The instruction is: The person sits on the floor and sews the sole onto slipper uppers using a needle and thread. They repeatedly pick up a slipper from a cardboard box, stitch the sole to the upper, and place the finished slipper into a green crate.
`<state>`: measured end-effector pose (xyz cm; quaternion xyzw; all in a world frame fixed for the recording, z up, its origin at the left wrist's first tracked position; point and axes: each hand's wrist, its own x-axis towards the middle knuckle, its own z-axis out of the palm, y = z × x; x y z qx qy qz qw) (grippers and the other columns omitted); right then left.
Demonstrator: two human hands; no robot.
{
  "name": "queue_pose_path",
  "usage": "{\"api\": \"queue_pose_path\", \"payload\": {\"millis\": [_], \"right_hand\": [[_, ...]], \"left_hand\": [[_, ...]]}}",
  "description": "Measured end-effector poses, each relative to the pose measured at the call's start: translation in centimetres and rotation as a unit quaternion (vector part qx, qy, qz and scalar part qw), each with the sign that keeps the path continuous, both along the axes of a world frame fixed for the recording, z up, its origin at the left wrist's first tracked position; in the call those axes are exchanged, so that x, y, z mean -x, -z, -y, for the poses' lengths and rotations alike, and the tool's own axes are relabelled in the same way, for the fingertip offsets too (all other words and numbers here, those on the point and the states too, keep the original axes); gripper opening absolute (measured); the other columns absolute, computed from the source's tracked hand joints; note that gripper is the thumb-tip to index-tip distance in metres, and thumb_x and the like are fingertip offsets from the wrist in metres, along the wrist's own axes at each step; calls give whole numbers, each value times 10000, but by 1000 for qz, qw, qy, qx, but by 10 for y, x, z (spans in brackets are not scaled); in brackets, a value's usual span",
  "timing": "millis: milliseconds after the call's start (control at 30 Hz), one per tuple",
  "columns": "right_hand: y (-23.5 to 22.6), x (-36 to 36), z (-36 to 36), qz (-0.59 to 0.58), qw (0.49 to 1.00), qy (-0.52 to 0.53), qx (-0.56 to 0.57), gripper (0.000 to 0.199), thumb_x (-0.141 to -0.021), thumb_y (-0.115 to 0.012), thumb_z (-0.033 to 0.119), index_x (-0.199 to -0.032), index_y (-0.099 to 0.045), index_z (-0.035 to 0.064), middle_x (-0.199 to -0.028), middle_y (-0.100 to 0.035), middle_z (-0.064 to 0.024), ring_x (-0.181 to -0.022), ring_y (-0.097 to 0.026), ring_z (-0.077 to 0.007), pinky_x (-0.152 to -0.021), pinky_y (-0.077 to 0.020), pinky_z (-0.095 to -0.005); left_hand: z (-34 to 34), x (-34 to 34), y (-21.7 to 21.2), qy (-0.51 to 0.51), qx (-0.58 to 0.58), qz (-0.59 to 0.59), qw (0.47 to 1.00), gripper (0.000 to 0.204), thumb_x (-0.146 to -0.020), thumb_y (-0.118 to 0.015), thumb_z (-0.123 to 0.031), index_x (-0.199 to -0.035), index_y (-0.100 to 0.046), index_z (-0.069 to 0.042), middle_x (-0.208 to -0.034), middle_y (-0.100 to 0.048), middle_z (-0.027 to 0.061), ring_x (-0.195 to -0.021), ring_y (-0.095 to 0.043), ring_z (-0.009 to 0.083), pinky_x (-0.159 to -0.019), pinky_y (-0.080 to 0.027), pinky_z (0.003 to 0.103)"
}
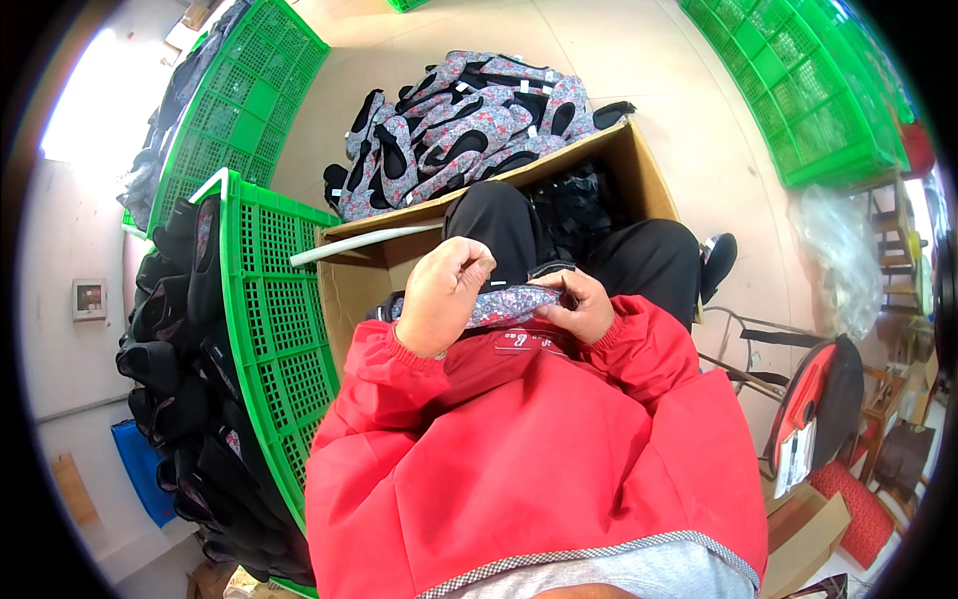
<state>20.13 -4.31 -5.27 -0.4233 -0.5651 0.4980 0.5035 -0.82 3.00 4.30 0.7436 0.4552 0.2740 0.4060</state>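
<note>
A floral grey and red shoe upper (511,305) lies across my lap, close to my chest. My left hand (444,296) grips its left end with curled fingers. At its right end my right hand (577,307) pinches the edge. Both red sleeves come up from the lower edge. A cardboard box (639,170) stands in front of my knees with black pieces inside.
A heap of floral shoe uppers (469,125) lies on the floor beyond the box. A green plastic crate (274,299) packed with black uppers stands at my left. More green crates (818,100) stand far right. A white tube (364,243) leans on the box.
</note>
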Motion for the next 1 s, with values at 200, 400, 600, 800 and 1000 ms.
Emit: {"api": "queue_pose_path", "payload": {"millis": [200, 400, 600, 800, 1000], "right_hand": [[5, 2, 1, -70, 996, -8, 59, 269, -797, -717, 23, -1056, -661, -21, -989, -658, -84, -893, -609, -142, -813, -474, -271], [6, 1, 1, -37, 999, -5, 30, 267, -794, -724, 25, -1050, -660, -20, -984, -656, -79, -890, -607, -141, -823, -469, -270], [2, -3, 3, -15, 999, -10, 30, 283, -789, -742, 24, -1057, -664, -18, -988, -666, -77, -901, -612, -144, -824, -472, -272], [1, -13, 2, -29, 998, -58, 26, 329, -803, -746, 44, -1115, -655, -8, -1060, -664, -85, -953, -628, -158, -861, -477, -278], [-15, -28, -6, -35, 989, -101, 102, 473, -949, -610, 317, -1302, -527, 13, -1141, -629, -110, -1011, -601, -170, -888, -464, -275]], "left_hand": [[-4, 14, -13, 154, -86, -12, 984, 170, -727, -756, -75, -890, -711, -60, -812, -622, 67, -810, -607, 259, -719, -487, 348], [3, 8, -15, 162, -161, -62, 972, 135, -736, -740, -66, -865, -709, -43, -808, -597, 75, -793, -590, 262, -723, -484, 353], [10, -7, -5, 90, -193, -30, 977, 52, -777, -690, -25, -802, -645, -20, -802, -590, 89, -734, -585, 268, -671, -474, 349], [18, -9, 4, 1, -90, 2, 996, 67, -826, -637, 2, -836, -571, -6, -787, -558, 111, -704, -563, 263, -640, -445, 343], [21, -12, 6, -11, -90, -9, 996, 67, -847, -620, -2, -858, -554, -4, -779, -553, 120, -694, -560, 279, -640, -446, 349]]}}
